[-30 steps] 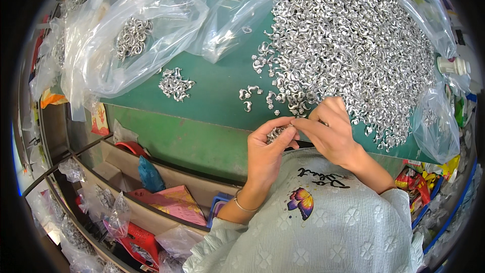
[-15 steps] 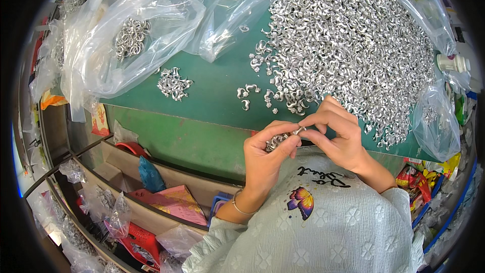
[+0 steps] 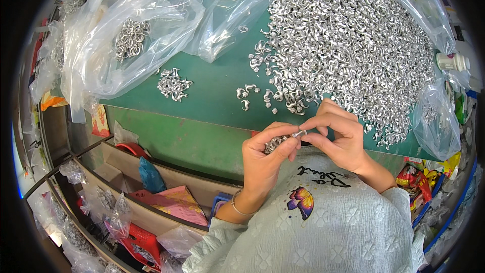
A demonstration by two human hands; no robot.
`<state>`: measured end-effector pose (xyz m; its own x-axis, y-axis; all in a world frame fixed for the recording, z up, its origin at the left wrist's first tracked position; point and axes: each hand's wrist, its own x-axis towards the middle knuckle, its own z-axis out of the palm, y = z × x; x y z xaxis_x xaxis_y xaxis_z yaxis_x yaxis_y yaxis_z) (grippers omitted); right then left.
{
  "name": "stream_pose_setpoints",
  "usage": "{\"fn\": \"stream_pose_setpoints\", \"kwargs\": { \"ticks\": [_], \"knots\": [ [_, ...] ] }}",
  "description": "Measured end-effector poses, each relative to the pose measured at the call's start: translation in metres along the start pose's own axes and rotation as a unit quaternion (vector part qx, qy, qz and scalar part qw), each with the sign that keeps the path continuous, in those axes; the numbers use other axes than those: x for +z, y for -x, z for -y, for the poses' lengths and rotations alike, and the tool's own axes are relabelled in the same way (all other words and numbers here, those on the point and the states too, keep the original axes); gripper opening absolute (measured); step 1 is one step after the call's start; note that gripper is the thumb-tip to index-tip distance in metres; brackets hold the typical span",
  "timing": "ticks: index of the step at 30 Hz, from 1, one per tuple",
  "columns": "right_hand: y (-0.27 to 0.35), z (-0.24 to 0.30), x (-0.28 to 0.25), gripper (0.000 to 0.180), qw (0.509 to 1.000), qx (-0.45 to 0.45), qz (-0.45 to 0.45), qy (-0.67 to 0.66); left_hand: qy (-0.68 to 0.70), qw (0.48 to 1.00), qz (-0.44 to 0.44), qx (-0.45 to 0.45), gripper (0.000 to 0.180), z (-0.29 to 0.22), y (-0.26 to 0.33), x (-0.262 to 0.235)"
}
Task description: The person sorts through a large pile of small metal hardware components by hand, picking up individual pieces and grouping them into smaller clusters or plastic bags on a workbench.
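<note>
Several curved silvery metal pieces (image 3: 275,145) lie in the palm of my left hand (image 3: 263,156), which is closed around them. Its thumb and forefinger pinch one small silvery piece (image 3: 299,134) at one end. My right hand (image 3: 339,134) is closed too, with thumb and forefinger at the other end of that same piece. Both hands are in front of the table's near edge. Just beyond them spreads a large heap of silvery curved pieces (image 3: 348,45). A few loose pieces (image 3: 246,91) lie left of the heap.
On the green table (image 3: 212,88) are a small pile of silvery pieces (image 3: 173,84) and a clear plastic bag (image 3: 177,20) beside silvery rings (image 3: 132,39). A white bottle (image 3: 452,62) stands at the right. An open drawer (image 3: 113,172) with a blue bag (image 3: 150,175) is at lower left.
The small piece between my fingertips has turned slightly and shows more of its length. My fingers have shifted a little; the rest looks the same.
</note>
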<state>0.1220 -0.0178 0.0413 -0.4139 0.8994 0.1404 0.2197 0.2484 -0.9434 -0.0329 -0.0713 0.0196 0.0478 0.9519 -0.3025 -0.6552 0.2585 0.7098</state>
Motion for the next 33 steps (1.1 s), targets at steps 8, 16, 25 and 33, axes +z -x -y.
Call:
{"fn": "stream_pose_setpoints", "kwargs": {
  "ticks": [8, 16, 25, 33],
  "knots": [
    [0.008, -0.005, 0.002, 0.015, 0.994, 0.081, 0.008, -0.069, 0.011, 1.0, -0.005, -0.01, 0.016, 0.001, 0.0, 0.002],
    [0.005, -0.022, -0.012, 0.016, 0.777, 0.228, -0.093, -0.58, 0.064, 0.994, -0.066, -0.065, 0.017, 0.009, -0.002, -0.004],
    [0.018, -0.039, -0.009, 0.015, 0.973, 0.106, -0.055, 0.197, 0.035, 0.989, -0.112, -0.094, 0.018, 0.022, -0.005, -0.013],
    [0.019, -0.046, -0.002, 0.008, 0.976, 0.209, -0.066, -0.013, 0.047, 0.988, -0.109, -0.102, 0.019, 0.026, -0.005, -0.01]
  ]
}}
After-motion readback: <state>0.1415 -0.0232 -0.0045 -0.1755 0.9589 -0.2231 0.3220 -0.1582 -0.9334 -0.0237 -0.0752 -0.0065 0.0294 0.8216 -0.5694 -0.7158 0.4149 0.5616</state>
